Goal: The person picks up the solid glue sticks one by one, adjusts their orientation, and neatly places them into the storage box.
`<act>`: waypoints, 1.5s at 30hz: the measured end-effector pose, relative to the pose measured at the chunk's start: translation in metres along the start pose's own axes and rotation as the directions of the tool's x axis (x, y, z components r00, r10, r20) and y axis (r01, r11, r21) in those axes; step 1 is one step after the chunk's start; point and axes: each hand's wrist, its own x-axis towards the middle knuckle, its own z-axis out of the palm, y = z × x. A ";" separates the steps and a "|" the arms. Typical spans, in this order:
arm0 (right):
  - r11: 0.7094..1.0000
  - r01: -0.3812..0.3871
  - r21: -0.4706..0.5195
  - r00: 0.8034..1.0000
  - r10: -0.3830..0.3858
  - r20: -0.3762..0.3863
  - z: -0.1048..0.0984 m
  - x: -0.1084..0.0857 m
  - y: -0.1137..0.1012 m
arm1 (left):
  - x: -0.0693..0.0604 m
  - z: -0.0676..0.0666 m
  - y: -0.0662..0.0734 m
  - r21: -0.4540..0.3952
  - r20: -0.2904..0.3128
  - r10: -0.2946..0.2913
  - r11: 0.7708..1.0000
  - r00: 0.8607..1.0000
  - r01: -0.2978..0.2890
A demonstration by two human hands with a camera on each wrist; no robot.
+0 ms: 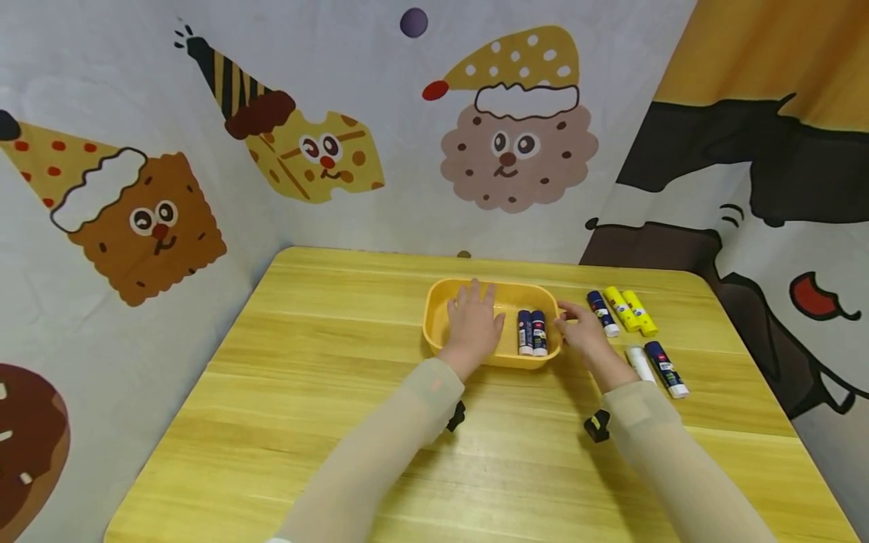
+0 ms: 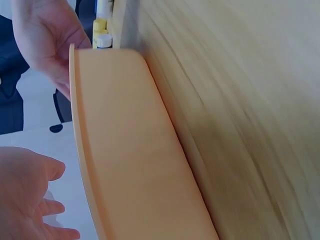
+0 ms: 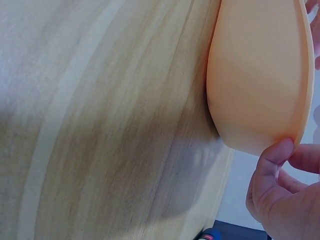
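Note:
A shallow yellow plastic tray (image 1: 509, 362) stands on the table, with two dark blue glue sticks (image 1: 539, 333) lying side by side in its right half. My left hand (image 1: 470, 328) is over the tray's left part, fingers spread and nothing held. The left wrist view shows that same left hand (image 2: 22, 195) beyond the rim, apart from the tray wall (image 2: 130, 140). At the tray's right end, my right hand (image 1: 581, 329) pinches the rim. Thumb and finger of the right hand (image 3: 285, 200) meet at that edge in the right wrist view.
Right of the tray lie a blue glue stick (image 1: 603, 313) and two yellow ones (image 1: 631, 311). Nearer the front are a white stick (image 1: 640, 363), partly behind my right forearm, and another blue glue stick (image 1: 666, 369). Cartoon-printed cloth (image 1: 407, 151) hangs behind the wooden table (image 1: 326, 339).

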 end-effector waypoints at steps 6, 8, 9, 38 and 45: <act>1.000 0.003 0.012 1.000 -0.003 0.002 0.001 0.001 0.000 | 0.001 -0.002 -0.018 0.018 -0.020 -0.006 1.000 1.000 0.007; 1.000 0.004 0.012 1.000 -0.004 0.001 0.001 0.001 0.000 | 0.001 -0.004 -0.025 0.018 -0.027 -0.005 1.000 1.000 0.006; 1.000 0.004 0.014 1.000 -0.004 0.000 0.001 0.001 0.000 | 0.001 -0.005 -0.028 0.018 -0.030 -0.005 1.000 1.000 0.006; 0.999 -0.009 0.036 1.000 0.008 0.023 0.000 -0.001 0.001 | 0.000 -0.020 -0.120 -0.403 -0.052 -0.138 0.909 0.989 0.106; 0.999 0.007 0.053 1.000 -0.008 0.029 -0.002 0.000 0.002 | -0.003 -0.018 -0.128 -0.634 0.021 -0.145 0.763 0.989 0.126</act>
